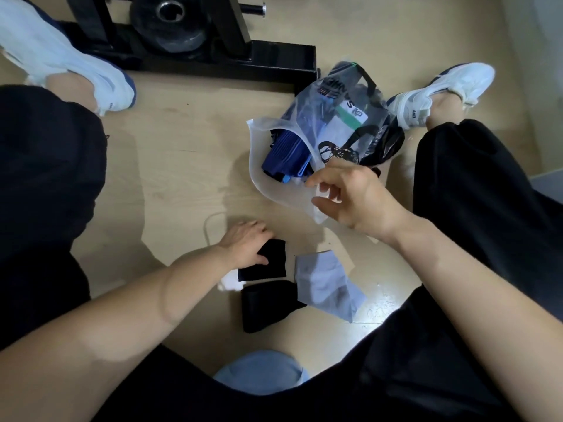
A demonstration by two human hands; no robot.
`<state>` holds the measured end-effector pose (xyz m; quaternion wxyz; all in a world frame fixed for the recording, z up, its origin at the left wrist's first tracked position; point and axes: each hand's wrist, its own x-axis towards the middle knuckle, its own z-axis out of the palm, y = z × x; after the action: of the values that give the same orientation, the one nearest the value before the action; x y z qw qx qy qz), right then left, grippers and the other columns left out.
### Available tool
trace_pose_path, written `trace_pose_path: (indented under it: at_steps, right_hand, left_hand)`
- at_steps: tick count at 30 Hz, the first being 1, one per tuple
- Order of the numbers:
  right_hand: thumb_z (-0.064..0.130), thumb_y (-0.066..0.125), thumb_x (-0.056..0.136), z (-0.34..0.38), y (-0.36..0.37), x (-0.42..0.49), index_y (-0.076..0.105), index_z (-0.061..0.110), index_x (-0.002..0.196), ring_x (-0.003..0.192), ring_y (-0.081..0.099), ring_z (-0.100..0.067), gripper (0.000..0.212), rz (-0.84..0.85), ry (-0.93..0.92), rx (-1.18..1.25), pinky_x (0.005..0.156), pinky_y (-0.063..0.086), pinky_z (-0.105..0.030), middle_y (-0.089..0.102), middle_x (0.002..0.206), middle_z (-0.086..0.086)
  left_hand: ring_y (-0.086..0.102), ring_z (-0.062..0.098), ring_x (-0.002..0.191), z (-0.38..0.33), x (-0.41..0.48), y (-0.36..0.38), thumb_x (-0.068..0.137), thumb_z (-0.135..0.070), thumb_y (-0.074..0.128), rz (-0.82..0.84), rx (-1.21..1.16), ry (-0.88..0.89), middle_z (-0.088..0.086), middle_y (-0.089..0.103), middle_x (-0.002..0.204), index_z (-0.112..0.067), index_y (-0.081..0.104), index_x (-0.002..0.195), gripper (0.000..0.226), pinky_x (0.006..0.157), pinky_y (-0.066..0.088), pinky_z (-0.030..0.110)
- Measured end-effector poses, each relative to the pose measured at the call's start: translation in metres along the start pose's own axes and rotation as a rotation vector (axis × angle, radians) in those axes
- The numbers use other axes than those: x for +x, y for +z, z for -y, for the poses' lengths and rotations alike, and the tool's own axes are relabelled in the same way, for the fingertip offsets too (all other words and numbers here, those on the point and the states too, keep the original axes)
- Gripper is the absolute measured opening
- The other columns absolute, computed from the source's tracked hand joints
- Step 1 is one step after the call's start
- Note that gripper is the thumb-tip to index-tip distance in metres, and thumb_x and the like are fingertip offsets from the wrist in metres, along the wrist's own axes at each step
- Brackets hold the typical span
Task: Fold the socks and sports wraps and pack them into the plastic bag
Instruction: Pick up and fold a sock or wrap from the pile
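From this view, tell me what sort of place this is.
Probably a home gym or workout corner. A black weight rack holding a weight plate stands on a pale wood-look floor, and the person sits there in white trainers packing sportswear into a plastic bag.

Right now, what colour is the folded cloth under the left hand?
Black, clearest in the head view: folded cloth, left hand.

Bag (274, 190) at right hand (356, 199): translucent frosted plastic, smooth. Black sock (271, 263) under left hand (246, 242): matt knit cloth. Floor (182, 147): smooth pale wood-look.
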<state>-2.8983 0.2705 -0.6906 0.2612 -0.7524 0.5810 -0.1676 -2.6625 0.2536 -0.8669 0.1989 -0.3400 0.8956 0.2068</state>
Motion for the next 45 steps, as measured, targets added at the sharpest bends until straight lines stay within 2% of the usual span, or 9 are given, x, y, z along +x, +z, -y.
trace_pose_path:
  at_steps: [6,12,19,23,29,33,37,40,45]
  right_hand:
    - [0.011,0.076,0.084,0.004,0.023,-0.003,0.071,0.013,0.111,0.074,0.065,-0.016,0.028,0.176,0.138,0.241,0.07,0.05,-0.017,0.066,0.087,0.006]
    - [0.022,0.081,0.081,0.009,0.043,-0.001,0.049,0.023,0.142,0.114,0.053,-0.007,0.068,0.373,0.228,0.37,0.096,0.046,-0.021,0.053,0.128,0.016]
    - [0.006,0.076,0.085,0.017,0.055,0.003,0.064,0.015,0.081,0.067,0.056,-0.004,0.015,0.303,0.205,0.626,0.066,0.046,-0.024,0.06,0.071,0.009]
    - [0.008,0.075,0.086,0.019,0.052,0.005,0.069,0.012,0.096,0.075,0.062,-0.011,0.012,0.242,0.174,0.622,0.072,0.052,-0.031,0.069,0.084,0.001]
    - [0.024,0.073,0.089,0.02,0.038,0.005,0.064,0.031,0.124,0.114,0.061,-0.009,0.038,0.268,0.104,0.348,0.104,0.045,-0.032,0.068,0.121,0.009]
    - [0.034,0.069,0.089,0.024,0.035,0.004,0.061,0.042,0.118,0.101,0.064,-0.025,0.031,0.346,0.082,0.255,0.091,0.051,-0.046,0.07,0.107,-0.006]
    - [0.02,0.072,0.088,0.031,0.028,0.0,0.069,0.032,0.108,0.1,0.064,-0.015,0.024,0.389,0.019,0.263,0.092,0.049,-0.039,0.07,0.107,0.013]
    - [0.017,0.074,0.085,0.033,0.025,-0.002,0.07,0.03,0.101,0.101,0.065,-0.014,0.021,0.403,0.002,0.28,0.092,0.049,-0.041,0.07,0.103,0.011]
    - [0.013,0.074,0.086,0.031,0.02,-0.004,0.073,0.024,0.096,0.093,0.065,-0.007,0.016,0.386,0.005,0.3,0.09,0.05,-0.032,0.07,0.095,0.015]
  left_hand:
    - [0.058,0.018,0.08,0.011,-0.011,-0.032,0.088,-0.042,0.074,-0.095,-0.388,-0.075,-0.008,0.061,0.081,-0.021,0.063,0.095,0.024,0.064,0.037,0.032]
    - [0.033,0.009,0.059,0.018,-0.047,-0.091,0.088,-0.021,0.077,-0.065,-0.766,-0.008,-0.009,0.036,0.061,-0.014,0.044,0.066,0.04,0.057,0.027,0.032]
    - [0.044,0.016,0.072,0.027,-0.096,-0.129,0.082,-0.043,0.07,-0.237,-1.101,-0.025,0.007,0.051,0.074,0.007,0.058,0.084,0.052,0.067,0.034,0.032]
    - [0.062,0.016,0.078,0.035,-0.104,-0.128,0.072,-0.046,0.077,-0.332,-1.073,-0.139,0.012,0.071,0.084,-0.011,0.069,0.082,0.037,0.077,0.05,0.039]
    - [0.064,0.005,0.101,0.028,-0.101,-0.132,0.072,-0.028,0.089,-0.528,-0.902,-0.183,-0.01,0.07,0.107,-0.036,0.068,0.103,0.039,0.088,0.048,0.021]
    - [0.047,0.011,0.134,0.018,-0.095,-0.125,0.077,-0.036,0.084,-0.409,-0.775,0.06,-0.015,0.051,0.139,-0.04,0.06,0.133,0.061,0.108,0.041,0.031]
    - [0.028,0.012,0.146,0.012,-0.083,-0.116,0.075,-0.052,0.074,-0.241,-0.662,0.101,-0.02,0.033,0.155,-0.051,0.047,0.14,0.071,0.118,0.027,0.036]
    - [0.034,0.016,0.142,0.008,-0.074,-0.115,0.073,-0.055,0.073,-0.177,-0.664,0.157,-0.014,0.042,0.151,-0.054,0.053,0.125,0.055,0.116,0.028,0.034]
    - [0.059,0.009,0.098,0.007,-0.07,-0.111,0.081,-0.036,0.081,-0.208,-0.688,0.116,-0.013,0.069,0.1,-0.029,0.063,0.089,0.02,0.091,0.048,0.036]
